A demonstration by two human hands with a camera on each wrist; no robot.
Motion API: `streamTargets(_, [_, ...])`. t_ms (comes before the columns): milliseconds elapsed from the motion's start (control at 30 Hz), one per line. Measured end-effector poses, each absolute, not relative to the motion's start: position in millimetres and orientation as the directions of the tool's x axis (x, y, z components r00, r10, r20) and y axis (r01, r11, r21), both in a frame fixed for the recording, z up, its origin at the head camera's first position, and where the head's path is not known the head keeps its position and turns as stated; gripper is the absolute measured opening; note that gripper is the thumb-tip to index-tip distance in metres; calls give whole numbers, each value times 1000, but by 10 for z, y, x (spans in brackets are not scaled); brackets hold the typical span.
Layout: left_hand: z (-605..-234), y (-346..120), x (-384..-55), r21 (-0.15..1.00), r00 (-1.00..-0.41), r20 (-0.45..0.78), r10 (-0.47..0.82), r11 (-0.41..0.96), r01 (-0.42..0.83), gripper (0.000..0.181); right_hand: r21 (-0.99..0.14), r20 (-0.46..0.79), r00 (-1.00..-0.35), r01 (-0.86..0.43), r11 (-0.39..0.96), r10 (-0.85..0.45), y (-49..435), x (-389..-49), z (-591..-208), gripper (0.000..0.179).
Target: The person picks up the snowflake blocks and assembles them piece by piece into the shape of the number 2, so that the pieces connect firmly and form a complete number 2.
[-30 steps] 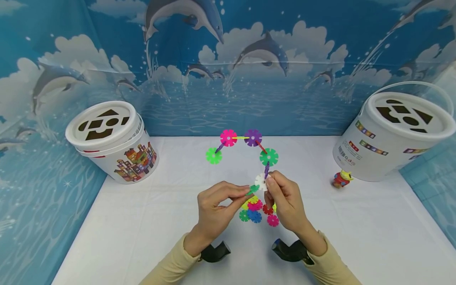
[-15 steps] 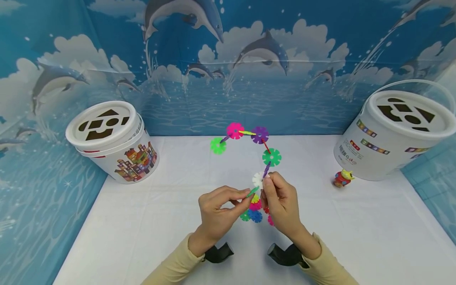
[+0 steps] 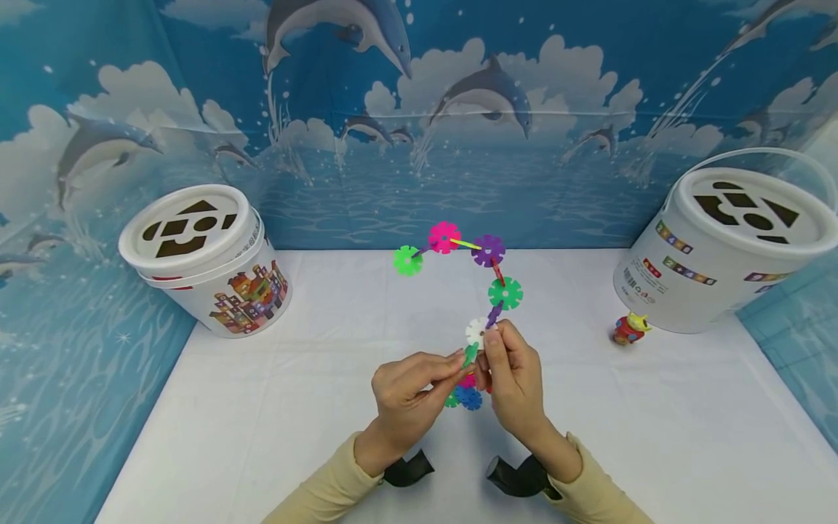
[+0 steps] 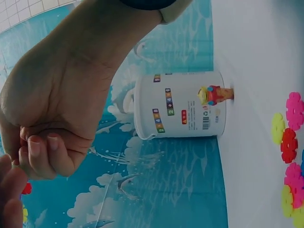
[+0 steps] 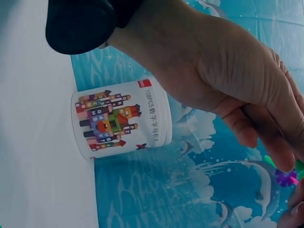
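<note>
Nearest, over the white tabletop, two black wrist mounts and cream sleeves. Just beyond, on the left, the left hand, thumb and fingertips together, pinching an edge-on green disc; on the right, the right hand, thumb and fingers gripping the right edge of a white disc. Between the hands and lower, loose discs on the tabletop, partly covered. Green disc at the far right of the left fingertips, long axis slanting from near left to far right, in line with the near edge of the white disc; left hand nearer to the green, right hand to the white; contact between the two impossible to tell. Farther out, the chain from the white disc, curving away and then left to a light green disc at the free end. To the right, a small figurine before the right bucket; to the left, the left bucket; farthest, a dolphin backdrop. Plain in the left wrist view, out of sight in the head view: a yellow disc beside a red disc. Readable only in the right wrist view: "108PCS" lettering on the left bucket.
</note>
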State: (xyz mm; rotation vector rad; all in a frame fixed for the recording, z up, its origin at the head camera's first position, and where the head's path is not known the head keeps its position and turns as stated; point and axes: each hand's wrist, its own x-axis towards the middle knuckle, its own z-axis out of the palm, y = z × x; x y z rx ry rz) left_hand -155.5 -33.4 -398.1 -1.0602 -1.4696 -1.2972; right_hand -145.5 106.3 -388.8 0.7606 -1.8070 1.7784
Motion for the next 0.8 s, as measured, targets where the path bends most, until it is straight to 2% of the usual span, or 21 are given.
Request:
streamTargets(200, [-3984, -321, -1549, 223, -225, 973, 53, 55, 973, 5, -725, 688, -722, -687, -37, -72, 1083, -1457, -3896, 25])
streamTargets(500, [-4021, -303, -1536, 263, -265, 964, 32, 45, 964, 7, -737, 673, -732, -675, -18, -107, 1116, -1455, -3850, 26])
streamTargets(800, [-4050, -274, -1562, 255, -255, 967, -15, 11, 967, 7, -759, 645, -750, -651, -4, -145, 1135, -1436, -3832, 27])
